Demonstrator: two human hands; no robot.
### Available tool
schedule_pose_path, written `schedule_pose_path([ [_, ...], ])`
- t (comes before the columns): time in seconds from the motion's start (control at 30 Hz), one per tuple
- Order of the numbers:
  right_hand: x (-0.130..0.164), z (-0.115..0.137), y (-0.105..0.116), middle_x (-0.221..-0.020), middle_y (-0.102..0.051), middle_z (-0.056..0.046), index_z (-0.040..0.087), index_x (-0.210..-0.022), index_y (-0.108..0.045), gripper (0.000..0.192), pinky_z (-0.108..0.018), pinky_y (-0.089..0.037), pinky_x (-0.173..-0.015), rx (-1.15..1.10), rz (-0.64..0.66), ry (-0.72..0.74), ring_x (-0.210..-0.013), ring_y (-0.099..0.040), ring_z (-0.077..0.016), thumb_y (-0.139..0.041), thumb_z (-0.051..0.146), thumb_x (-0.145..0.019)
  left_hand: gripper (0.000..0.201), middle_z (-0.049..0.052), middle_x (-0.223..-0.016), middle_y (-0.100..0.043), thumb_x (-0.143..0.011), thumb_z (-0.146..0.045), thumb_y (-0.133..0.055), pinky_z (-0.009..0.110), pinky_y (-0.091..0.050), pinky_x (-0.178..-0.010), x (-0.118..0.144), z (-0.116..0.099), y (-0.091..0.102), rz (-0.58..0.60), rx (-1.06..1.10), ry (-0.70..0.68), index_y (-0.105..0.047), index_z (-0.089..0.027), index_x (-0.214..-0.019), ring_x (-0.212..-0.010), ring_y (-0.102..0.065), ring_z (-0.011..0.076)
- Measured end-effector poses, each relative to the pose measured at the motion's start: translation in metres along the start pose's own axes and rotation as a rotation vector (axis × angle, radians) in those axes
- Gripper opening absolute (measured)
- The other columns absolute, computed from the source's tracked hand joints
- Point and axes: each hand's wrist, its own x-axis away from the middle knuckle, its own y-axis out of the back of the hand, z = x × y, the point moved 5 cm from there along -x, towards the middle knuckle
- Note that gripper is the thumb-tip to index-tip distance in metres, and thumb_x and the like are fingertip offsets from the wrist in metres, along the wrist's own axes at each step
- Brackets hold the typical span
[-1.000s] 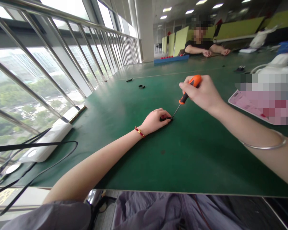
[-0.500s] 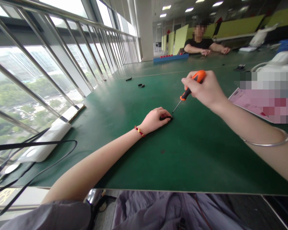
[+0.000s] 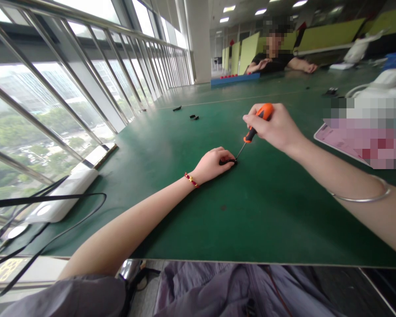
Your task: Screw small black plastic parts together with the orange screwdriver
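Note:
My left hand [image 3: 214,165] rests on the green table [image 3: 171,211], thumb and fingers closed around a small black part [image 3: 227,162]. Most of that part is hidden by the fingers, so I cannot tell its kind. Above and to the right, my right hand [image 3: 277,127] grips a screwdriver [image 3: 251,134] with an orange and black handle. Its thin metal shaft slants down to the left, and the tip meets the right end of the black part or lies very close to it.
Small black pieces [image 3: 194,117] lie farther back. A white power strip [image 3: 62,196] with black cables sits at the left by the metal railing [image 3: 95,57]. At the right is a pink sheet [image 3: 343,141]. A person [image 3: 273,61] sits across the table behind a blue tray [image 3: 234,80].
My right hand has moved down and left, bringing the screwdriver tip to the black part. My left hand has stayed in place. The person opposite has raised one hand.

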Motion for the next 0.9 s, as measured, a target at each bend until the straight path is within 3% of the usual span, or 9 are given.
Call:
schedule_pose_path([
  [0.13, -0.004, -0.004, 0.000, -0.053, -0.045, 0.004, 0.022, -0.068, -0.049, 0.015, -0.030, -0.033, -0.053, -0.005, 0.021, 0.026, -0.051, -0.041, -0.0118, -0.064, 0.021, -0.070, 0.018, 0.004, -0.087, -0.061, -0.082, -0.027, -0.057, 0.026, -0.049, -0.074, 0.000, 0.000, 0.000, 0.000, -0.001, 0.002, -0.067, -0.016, -0.092, -0.077, -0.058, 0.0138],
  [0.27, -0.006, -0.007, 0.001, -0.060, -0.048, 0.005, 0.024, -0.077, -0.044, 0.028, -0.029, -0.034, -0.053, 0.009, 0.023, 0.020, -0.052, -0.042, -0.0111, -0.064, 0.011, -0.064, 0.018, 0.004, -0.088, -0.061, -0.083, -0.027, -0.056, 0.026, -0.049, -0.074, 0.000, -0.001, 0.000, 0.002, -0.006, 0.002, -0.067, -0.016, -0.092, -0.078, -0.058, 0.0140],
  [0.37, -0.005, -0.004, 0.003, -0.058, -0.045, 0.004, 0.024, -0.070, -0.043, 0.024, -0.030, -0.032, -0.053, 0.033, -0.006, 0.055, -0.052, -0.040, -0.0114, -0.067, 0.025, -0.070, 0.018, 0.004, -0.088, -0.061, -0.083, -0.028, -0.056, 0.026, -0.049, -0.074, 0.000, -0.001, 0.000, 0.003, -0.007, 0.004, -0.068, -0.017, -0.092, -0.078, -0.058, 0.0140],
  [0.47, -0.004, 0.001, 0.007, -0.052, -0.039, 0.003, 0.022, -0.058, -0.044, 0.033, -0.031, -0.028, -0.053, 0.112, -0.053, 0.085, -0.051, -0.035, -0.0115, -0.063, 0.042, -0.075, 0.018, 0.004, -0.088, -0.062, -0.082, -0.027, -0.056, 0.026, -0.049, -0.074, 0.000, -0.001, 0.000, 0.000, -0.005, 0.005, -0.068, -0.017, -0.092, -0.077, -0.058, 0.0138],
  [0.63, -0.001, 0.009, 0.007, -0.060, -0.046, 0.002, 0.023, -0.070, -0.051, 0.013, -0.029, -0.031, -0.053, 0.065, -0.010, 0.136, -0.054, -0.039, -0.0118, -0.062, 0.017, -0.070, 0.018, 0.004, -0.088, -0.061, -0.082, -0.026, -0.056, 0.026, -0.049, -0.073, 0.000, -0.001, 0.000, 0.003, -0.010, 0.000, -0.068, -0.016, -0.091, -0.077, -0.058, 0.0137],
  [0.7, -0.001, 0.010, 0.007, -0.063, -0.047, 0.003, 0.023, -0.077, -0.050, 0.018, -0.029, -0.032, -0.053, 0.063, 0.000, 0.156, -0.054, -0.041, -0.0121, -0.062, 0.013, -0.068, 0.018, 0.004, -0.087, -0.061, -0.082, -0.026, -0.056, 0.026, -0.049, -0.073, 0.000, -0.001, 0.000, 0.004, -0.015, -0.001, -0.067, -0.016, -0.092, -0.077, -0.058, 0.0136],
  [0.8, 0.000, 0.012, 0.010, -0.065, -0.049, 0.001, 0.023, -0.076, -0.050, 0.016, -0.031, -0.033, -0.056, 0.161, -0.044, 0.166, -0.058, -0.044, -0.0140, -0.065, 0.029, -0.074, 0.017, 0.004, -0.087, -0.061, -0.082, -0.026, -0.056, 0.026, -0.049, -0.073, 0.000, -0.002, 0.001, 0.007, -0.016, 0.000, -0.067, -0.016, -0.092, -0.076, -0.058, 0.0135],
  [0.9, 0.001, 0.013, 0.013, -0.059, -0.048, -0.001, 0.023, -0.066, -0.049, 0.027, -0.033, -0.031, -0.057, 0.244, -0.097, 0.145, -0.055, -0.042, -0.0149, -0.061, 0.043, -0.080, 0.017, 0.004, -0.087, -0.061, -0.082, -0.025, -0.056, 0.026, -0.049, -0.073, 0.000, -0.003, 0.001, 0.006, -0.013, 0.002, -0.067, -0.017, -0.091, -0.076, -0.058, 0.0135],
])
